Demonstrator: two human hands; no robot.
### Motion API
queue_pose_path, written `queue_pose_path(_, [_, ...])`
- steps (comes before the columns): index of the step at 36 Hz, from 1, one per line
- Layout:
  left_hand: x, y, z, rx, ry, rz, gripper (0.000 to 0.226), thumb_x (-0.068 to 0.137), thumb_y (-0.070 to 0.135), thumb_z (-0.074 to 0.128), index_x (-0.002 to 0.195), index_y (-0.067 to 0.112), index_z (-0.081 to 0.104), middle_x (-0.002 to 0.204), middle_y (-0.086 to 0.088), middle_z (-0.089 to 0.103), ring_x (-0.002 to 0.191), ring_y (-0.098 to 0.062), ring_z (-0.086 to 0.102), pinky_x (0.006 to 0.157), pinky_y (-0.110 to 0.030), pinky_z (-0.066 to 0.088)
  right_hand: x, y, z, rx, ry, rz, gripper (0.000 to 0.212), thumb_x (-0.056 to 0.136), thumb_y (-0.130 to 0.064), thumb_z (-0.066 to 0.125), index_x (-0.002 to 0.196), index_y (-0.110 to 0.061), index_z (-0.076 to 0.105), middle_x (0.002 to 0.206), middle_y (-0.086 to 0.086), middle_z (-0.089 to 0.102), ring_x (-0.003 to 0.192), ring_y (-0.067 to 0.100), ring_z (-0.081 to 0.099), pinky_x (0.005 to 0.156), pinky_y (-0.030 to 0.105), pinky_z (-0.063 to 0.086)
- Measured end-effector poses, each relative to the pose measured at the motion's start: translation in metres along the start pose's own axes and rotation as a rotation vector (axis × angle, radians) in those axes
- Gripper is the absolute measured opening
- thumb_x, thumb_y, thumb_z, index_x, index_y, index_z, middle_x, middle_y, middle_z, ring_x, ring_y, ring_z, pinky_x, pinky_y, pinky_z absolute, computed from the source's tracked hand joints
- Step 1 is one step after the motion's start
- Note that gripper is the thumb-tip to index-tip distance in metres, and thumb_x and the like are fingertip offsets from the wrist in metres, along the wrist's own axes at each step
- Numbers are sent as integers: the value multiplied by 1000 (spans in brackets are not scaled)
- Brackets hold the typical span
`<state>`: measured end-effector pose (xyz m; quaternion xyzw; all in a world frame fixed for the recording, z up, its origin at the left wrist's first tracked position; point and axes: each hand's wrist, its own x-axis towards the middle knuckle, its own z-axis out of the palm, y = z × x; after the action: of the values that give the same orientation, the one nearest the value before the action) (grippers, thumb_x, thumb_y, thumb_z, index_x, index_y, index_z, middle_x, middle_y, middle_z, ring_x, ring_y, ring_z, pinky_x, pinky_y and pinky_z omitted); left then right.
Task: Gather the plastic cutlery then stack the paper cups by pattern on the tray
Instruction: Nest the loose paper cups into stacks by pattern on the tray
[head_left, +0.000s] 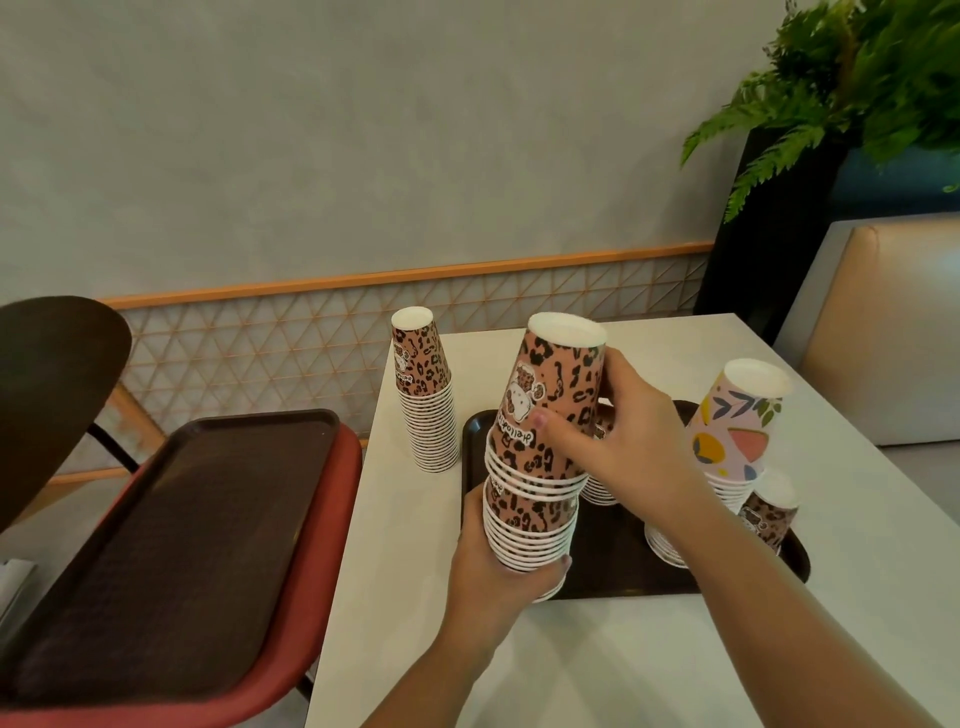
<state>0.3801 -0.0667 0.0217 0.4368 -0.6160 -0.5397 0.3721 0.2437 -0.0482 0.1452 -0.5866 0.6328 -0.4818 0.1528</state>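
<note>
I am in the cup-stacking step: no plastic cutlery shows anywhere in this view, so I judge that part either done or out of sight. My left hand (498, 577) curls around the bottom of a leopard-print cup stack (530, 525), held above the near left end of the dark tray (613, 577) on the white tabletop (623, 665). My right hand (618, 431) grips a second, shorter set of leopard-print cups (550, 395), upside down and tilted a little, with its lowest rims sitting over the top of the held stack. The two sets look partly nested but not yet pushed home.

Next, I judge, I need to straighten the upper set so it lines up with the lower one, press it down until the rims close up, then set the joined stack upright on the tray.

Another tall leopard-print stack (426, 395) stands on the tabletop just left of the tray, off it, so it probably has to be merged or moved onto the tray. On the tray's right end stands a floral-print cup stack (737, 421), with a small leopard-print stack (769, 514) just in front of it; my right forearm crosses close to both, and a careless swing could knock them. More cups sit behind my right hand, mostly hidden. A spare brown tray (171, 540) rests on a red chair (322, 582) to the left, and a fern (831, 78) stands at the far right.
</note>
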Motion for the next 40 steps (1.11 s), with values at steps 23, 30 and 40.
queue_pose_path(23, [5, -6, -3, 21, 10, 3, 84, 57, 11, 88, 117, 42, 39, 121, 16, 54, 114, -8, 54, 90, -19, 51, 62, 44, -27, 247, 537, 129, 51, 81, -35, 66, 121, -10, 46, 114, -3, 58, 102, 9, 56, 81, 18, 47])
queue_pose_path(30, [8, -5, -3, 13, 6, 8, 84, 57, 12, 88, 116, 44, 39, 121, 17, 54, 114, -7, 53, 89, -18, 50, 75, 86, -5, -26, 496, 111, 67, 83, -28, 67, 135, -4, 33, 132, 12, 47, 123, 21, 45, 92, 22, 37])
queue_pose_path(40, [10, -3, -3, 33, 10, 1, 82, 59, 12, 87, 112, 47, 36, 121, 20, 51, 113, -5, 51, 84, -11, 47, 59, 139, 23, -160, 353, 247, 70, 82, -19, 69, 137, 1, 30, 136, 20, 40, 128, 32, 39, 104, 37, 35])
